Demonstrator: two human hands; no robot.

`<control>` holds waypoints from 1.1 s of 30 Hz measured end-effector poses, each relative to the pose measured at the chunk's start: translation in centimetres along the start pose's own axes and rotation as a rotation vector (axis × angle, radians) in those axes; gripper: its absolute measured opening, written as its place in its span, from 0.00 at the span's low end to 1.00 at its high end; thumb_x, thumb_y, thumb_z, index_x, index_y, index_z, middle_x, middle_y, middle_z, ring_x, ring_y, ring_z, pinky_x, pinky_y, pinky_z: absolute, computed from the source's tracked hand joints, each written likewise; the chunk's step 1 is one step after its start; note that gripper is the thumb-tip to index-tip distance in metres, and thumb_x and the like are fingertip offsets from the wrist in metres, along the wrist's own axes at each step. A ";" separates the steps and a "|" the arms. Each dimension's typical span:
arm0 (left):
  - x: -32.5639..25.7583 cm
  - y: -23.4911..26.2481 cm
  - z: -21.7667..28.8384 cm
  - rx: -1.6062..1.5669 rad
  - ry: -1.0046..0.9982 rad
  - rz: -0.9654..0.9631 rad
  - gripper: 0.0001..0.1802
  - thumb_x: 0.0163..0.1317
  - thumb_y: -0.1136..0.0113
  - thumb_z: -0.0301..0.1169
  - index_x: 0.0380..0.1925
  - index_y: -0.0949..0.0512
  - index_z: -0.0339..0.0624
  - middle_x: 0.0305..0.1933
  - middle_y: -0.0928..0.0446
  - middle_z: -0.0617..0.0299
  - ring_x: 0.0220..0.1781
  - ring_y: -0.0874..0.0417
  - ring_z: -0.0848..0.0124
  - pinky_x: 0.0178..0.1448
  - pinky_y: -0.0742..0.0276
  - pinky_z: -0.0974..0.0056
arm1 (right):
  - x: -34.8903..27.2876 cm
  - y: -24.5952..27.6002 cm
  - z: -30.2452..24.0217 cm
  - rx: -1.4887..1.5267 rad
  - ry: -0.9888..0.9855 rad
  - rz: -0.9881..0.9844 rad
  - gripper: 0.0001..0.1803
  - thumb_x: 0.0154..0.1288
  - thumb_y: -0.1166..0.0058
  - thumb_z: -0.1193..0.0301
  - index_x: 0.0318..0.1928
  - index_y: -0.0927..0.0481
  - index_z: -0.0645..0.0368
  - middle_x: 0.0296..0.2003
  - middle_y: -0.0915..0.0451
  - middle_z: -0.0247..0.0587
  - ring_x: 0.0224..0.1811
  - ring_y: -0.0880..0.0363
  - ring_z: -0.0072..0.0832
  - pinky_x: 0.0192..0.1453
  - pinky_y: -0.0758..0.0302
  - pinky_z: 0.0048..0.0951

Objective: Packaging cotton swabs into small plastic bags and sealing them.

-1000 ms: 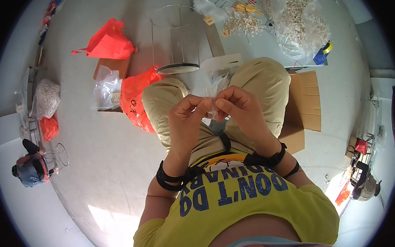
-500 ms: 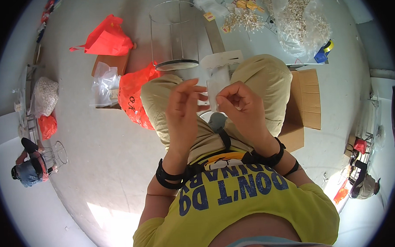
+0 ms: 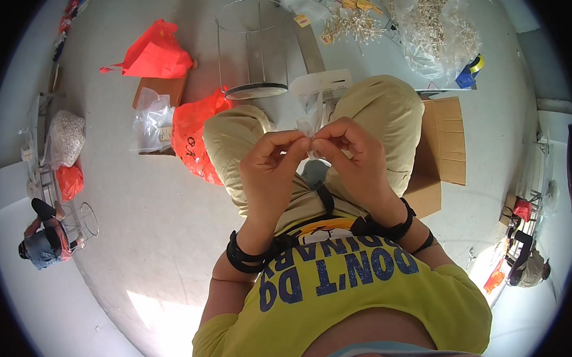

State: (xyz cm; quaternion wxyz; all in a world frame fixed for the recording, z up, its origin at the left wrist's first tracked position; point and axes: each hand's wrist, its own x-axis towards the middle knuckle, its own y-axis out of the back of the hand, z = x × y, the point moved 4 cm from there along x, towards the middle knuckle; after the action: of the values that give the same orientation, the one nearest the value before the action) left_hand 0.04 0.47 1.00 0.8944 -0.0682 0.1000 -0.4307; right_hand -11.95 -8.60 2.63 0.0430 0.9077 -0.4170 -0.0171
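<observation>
Both forearms rise from the yellow shirt (image 3: 340, 290), each wrist wrapped in a black band. The left hand (image 3: 270, 169) and right hand (image 3: 351, 154) meet above the shirt, fingers curled, thumbs and forefingers pinched tight, their tips almost touching each other.

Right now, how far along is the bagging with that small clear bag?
In hand: the left hand and right hand pinch the top of a small clear plastic bag between fingertips above the lap. Possibly done: a clear bag of pale pieces lies far left. Left: loose pale pieces and a big bagful ahead.
</observation>
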 end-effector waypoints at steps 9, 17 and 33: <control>0.1 0.2 -0.7 -0.207 0.107 -0.102 0.06 0.65 0.37 0.24 0.40 0.20 0.31 0.38 0.17 0.59 0.37 0.17 0.76 0.42 0.16 0.70 | 0.0 0.1 0.9 0.423 -0.130 -0.103 0.08 0.72 0.45 0.74 0.45 0.22 0.67 0.37 0.18 0.36 0.38 0.21 0.18 0.44 0.22 0.21; 0.2 0.2 -0.3 -0.210 0.084 -0.102 0.06 0.65 0.37 0.23 0.40 0.20 0.31 0.39 0.17 0.59 0.38 0.16 0.75 0.43 0.15 0.69 | 0.1 0.1 0.8 0.426 -0.139 -0.109 0.07 0.72 0.45 0.74 0.44 0.22 0.67 0.36 0.18 0.36 0.37 0.21 0.18 0.44 0.22 0.21; 0.0 0.0 -0.1 -0.184 0.076 -0.073 0.07 0.64 0.36 0.22 0.40 0.21 0.31 0.38 0.18 0.59 0.36 0.17 0.76 0.42 0.17 0.71 | 0.1 -0.1 0.9 0.429 -0.153 -0.111 0.06 0.70 0.44 0.77 0.44 0.22 0.67 0.37 0.19 0.36 0.38 0.21 0.17 0.44 0.22 0.20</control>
State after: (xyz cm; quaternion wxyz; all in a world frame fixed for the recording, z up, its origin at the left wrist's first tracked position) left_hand 0.06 0.47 0.94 0.8635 -0.1373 0.1706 -0.4543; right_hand -11.86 -8.69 1.77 -0.1839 0.9137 -0.3625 0.0007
